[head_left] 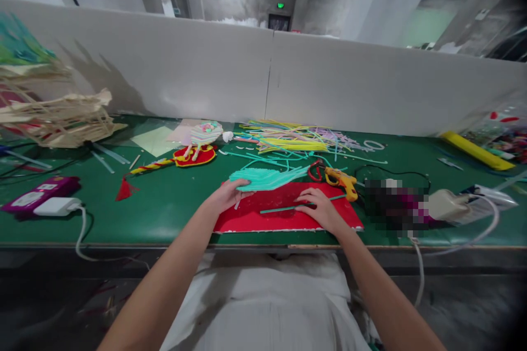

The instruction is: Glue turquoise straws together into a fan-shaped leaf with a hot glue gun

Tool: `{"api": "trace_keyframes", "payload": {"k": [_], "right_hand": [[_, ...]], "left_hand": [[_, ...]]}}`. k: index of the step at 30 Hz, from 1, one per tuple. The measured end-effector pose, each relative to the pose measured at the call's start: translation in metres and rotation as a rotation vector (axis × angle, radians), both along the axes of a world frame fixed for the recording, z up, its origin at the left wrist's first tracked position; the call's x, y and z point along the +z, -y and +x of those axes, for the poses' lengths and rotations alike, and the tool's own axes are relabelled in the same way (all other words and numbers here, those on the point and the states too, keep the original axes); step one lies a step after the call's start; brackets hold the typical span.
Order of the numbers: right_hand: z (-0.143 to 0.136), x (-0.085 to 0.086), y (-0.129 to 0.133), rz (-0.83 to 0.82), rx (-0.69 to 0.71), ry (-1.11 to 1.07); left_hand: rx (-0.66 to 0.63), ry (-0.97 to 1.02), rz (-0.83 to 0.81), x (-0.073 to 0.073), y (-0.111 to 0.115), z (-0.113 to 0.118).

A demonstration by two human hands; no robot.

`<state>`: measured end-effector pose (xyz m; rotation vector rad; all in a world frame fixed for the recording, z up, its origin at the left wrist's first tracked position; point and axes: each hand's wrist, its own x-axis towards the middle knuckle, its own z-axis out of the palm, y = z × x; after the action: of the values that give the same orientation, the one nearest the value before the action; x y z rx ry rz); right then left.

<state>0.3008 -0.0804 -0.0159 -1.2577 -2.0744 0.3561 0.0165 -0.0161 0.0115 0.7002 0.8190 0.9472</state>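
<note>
In my left hand (230, 196) is a turquoise leaf-shaped piece (267, 179) built of pipe cleaners laid side by side. My thumb and fingers grip its left end, and its tip points right. My right hand (319, 209) is low over a red board (247, 219), its fingers curled around a single green pipe cleaner (275, 210). That stem runs left and right past the fingers. The exact contact under the fingers is partly hidden. Just beyond the right hand lie a yellow glue gun (341, 180) and red-handled scissors (316, 170).
Behind the board spreads a pile of coloured pipe cleaners (288, 140). A red-and-yellow tasselled ornament (193, 156) lies left of it. Purple power strip (41, 197) with a white plug sits far left, near a wooden-stick frame (61, 118). A yellow bar (477, 151) lies right.
</note>
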Motion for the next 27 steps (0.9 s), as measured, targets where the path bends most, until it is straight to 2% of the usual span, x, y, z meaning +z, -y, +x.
{"api": "trace_keyframes", "payload": {"k": [7,13,15,16,18,20,23,27], "right_hand": [[0.006,0.004,0.008,-0.076,0.093,-0.007],[-0.013,0.014,0.022,0.014,0.035,-0.010],[-0.025,0.016,0.023,0.037,0.000,-0.007],[-0.030,0.016,0.023,0.043,-0.019,-0.007],[-0.040,0.015,0.019,0.042,-0.040,0.004],[-0.047,0.011,0.015,0.038,-0.036,0.030],[-0.054,0.005,0.010,0.047,-0.018,0.086],[-0.058,0.004,0.008,0.058,-0.018,0.134]], "left_hand": [[-0.109,-0.243,-0.005,0.001,-0.002,-0.006],[-0.148,-0.427,0.037,0.004,-0.004,-0.027],[-0.062,-0.582,0.099,0.009,-0.001,-0.034],[0.029,-0.682,0.160,0.011,0.002,-0.038],[0.249,-0.873,0.361,0.015,0.009,-0.043],[0.370,-0.982,0.601,0.018,0.017,-0.045],[0.253,-0.935,0.766,0.017,0.028,-0.042],[0.082,-0.812,0.749,0.005,0.035,-0.036]]}}
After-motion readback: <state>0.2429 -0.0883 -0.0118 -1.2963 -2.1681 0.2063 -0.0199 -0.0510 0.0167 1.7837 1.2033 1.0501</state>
